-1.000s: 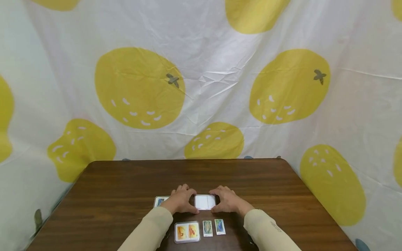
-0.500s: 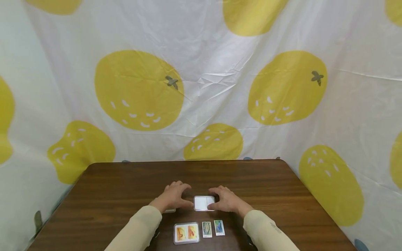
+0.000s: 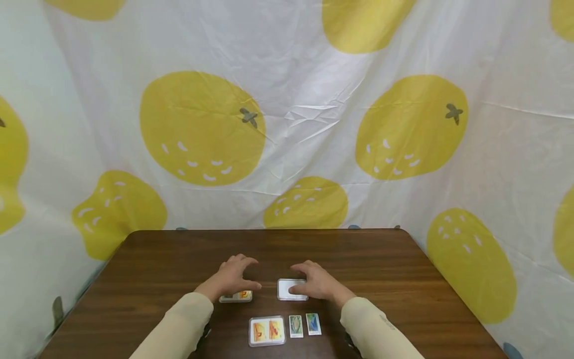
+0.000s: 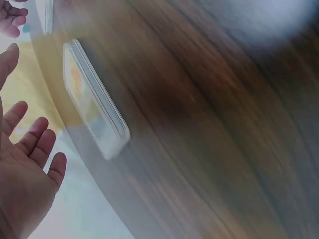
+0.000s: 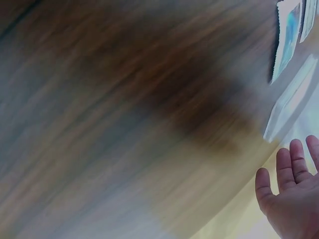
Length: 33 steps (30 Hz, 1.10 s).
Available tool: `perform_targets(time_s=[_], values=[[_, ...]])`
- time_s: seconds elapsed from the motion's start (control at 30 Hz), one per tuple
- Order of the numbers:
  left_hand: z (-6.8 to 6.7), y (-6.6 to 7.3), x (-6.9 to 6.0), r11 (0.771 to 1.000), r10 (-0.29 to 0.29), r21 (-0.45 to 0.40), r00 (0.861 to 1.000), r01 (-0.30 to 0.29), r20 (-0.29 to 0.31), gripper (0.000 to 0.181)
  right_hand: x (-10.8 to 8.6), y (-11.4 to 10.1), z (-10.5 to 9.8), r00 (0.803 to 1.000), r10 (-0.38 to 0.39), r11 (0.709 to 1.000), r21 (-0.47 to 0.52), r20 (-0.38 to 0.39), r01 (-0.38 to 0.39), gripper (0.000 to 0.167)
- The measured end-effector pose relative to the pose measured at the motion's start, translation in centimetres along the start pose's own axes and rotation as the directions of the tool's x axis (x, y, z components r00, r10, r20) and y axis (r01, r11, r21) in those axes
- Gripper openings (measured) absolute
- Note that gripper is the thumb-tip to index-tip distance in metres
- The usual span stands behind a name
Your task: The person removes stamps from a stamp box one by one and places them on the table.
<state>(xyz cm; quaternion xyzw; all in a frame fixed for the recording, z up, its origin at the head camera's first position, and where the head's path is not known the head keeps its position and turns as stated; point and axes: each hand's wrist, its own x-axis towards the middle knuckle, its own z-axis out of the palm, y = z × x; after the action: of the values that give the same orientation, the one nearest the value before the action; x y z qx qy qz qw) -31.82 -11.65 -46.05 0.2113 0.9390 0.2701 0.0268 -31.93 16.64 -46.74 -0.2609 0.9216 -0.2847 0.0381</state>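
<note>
My left hand [image 3: 232, 275] hovers with fingers spread over a clear case [image 3: 236, 297] that shows an orange picture; the hand hides part of it. In the left wrist view that case [image 4: 94, 99] lies flat, apart from the fingers. To the right, my right hand [image 3: 316, 281] is spread beside and partly over a clear case with a blank white inside [image 3: 287, 287]. Nothing shows in either palm. Nearer to me lie a clear case with two orange stamps [image 3: 266, 331], a green stamp [image 3: 296, 326] and a blue stamp [image 3: 313, 324], whose toothed edge shows in the right wrist view.
The dark wooden table [image 3: 381, 269] reaches back to a white cloth [image 3: 309, 109] printed with yellow fruit, which hangs behind and at both sides. Both forearms, in pale sleeves [image 3: 175, 324], flank the near case and the two loose stamps.
My left hand has drawn away leftward from the blank white case and come over the left case. The right hand has lifted slightly from the blank case's edge. The stamps stay put.
</note>
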Motion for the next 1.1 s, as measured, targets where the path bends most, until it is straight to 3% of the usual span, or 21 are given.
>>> perform_targets(time_s=[0.2,0.33,0.77,1.1], values=[[-1.1,-0.8,-1.2,1.000,-0.016,-0.010,1.000,0.016,-0.004,0.065,0.4,-0.9,0.3,1.000,-0.027,1.000,0.012,0.011,0.027,0.066],[-1.6,-1.3,-1.9,1.000,0.002,0.005,1.000,-0.002,-0.014,0.065,0.8,-1.5,0.5,0.999,-0.040,0.999,0.010,0.005,0.040,0.065],[-1.3,-3.7,-3.6,1.000,-0.021,0.006,0.999,0.021,-0.039,0.066,1.8,-3.2,1.9,0.999,-0.027,1.000,0.014,0.019,0.027,0.067],[-1.4,-4.7,-4.9,0.999,-0.029,-0.021,0.999,0.028,-0.035,0.070,2.4,-4.5,2.7,0.999,-0.017,1.000,-0.010,0.037,0.017,0.068]])
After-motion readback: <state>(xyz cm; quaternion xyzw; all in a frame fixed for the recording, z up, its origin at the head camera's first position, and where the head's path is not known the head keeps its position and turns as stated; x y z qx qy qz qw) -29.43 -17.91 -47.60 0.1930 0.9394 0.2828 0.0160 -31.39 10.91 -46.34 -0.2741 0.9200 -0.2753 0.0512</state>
